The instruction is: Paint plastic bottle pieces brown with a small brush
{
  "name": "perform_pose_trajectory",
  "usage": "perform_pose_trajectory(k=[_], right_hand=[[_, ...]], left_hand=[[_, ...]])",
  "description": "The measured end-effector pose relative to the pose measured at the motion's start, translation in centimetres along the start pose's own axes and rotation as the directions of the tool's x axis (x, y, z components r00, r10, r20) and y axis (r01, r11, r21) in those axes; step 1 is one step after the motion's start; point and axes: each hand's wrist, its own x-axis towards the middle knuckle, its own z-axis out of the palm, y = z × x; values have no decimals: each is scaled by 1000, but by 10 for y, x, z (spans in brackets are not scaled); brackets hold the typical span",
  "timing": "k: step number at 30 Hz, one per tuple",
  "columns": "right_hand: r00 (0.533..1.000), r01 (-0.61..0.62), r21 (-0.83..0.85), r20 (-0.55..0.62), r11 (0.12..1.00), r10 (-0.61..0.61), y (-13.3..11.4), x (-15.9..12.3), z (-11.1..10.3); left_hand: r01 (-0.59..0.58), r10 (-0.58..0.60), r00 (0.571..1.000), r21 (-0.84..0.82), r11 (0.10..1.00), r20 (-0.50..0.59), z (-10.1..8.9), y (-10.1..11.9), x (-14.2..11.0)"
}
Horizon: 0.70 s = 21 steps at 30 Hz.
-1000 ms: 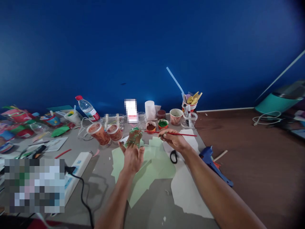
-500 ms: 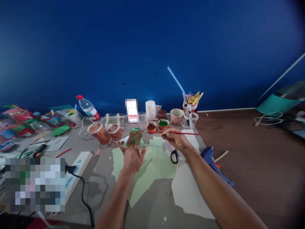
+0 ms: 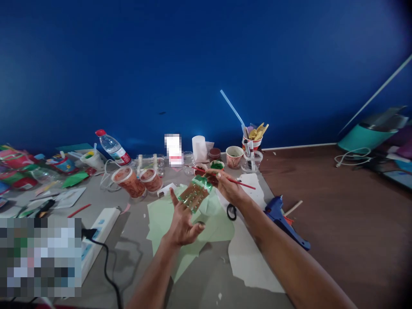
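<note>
My left hand [image 3: 183, 224] has several fingers inside a see-through plastic bottle piece [image 3: 195, 195] with green edges and dots, and holds it up. The brown inside it may be the fingers or paint; I cannot tell. Its thumb and one outer finger stick out to the sides. Just beyond, my right hand [image 3: 228, 185] pinches a thin red paintbrush [image 3: 247, 186], whose far end points left across a small cup of brown paint [image 3: 200, 170]. Behind that hand is a cup of green paint [image 3: 217, 165]. Pale green paper [image 3: 209, 229] lies beneath the hands.
Two brown-stained cups [image 3: 129, 183] stand at left near a tilted water bottle [image 3: 114, 148]. A power strip [image 3: 101, 227] with a black cord lies front left. Black-handled scissors [image 3: 231, 212] and a blue glue gun [image 3: 283, 221] lie right of the paper.
My left hand has turned, tilting the bottle piece to the right and showing more of it. The brush's far end has risen from beside the piece to the brown paint cup. The view shifted slightly right.
</note>
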Motion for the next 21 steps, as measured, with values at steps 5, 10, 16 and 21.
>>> perform_pose_trajectory(k=[5,10,16,21], right_hand=[[997,-18,-50,73,999,22,0,-4,2],[993,-49,-33,105,998,53,-2,-6,2],[988,-104,-14,111,994,105,-3,-7,2],[986,-115,-8,124,993,115,-5,-7,3]], left_hand=[[-40,40,999,5,999,-7,-1,1,1],[-100,98,994,49,994,43,-6,9,5],[-114,108,992,93,989,73,-8,12,7],[-117,111,992,111,987,54,-6,13,7]])
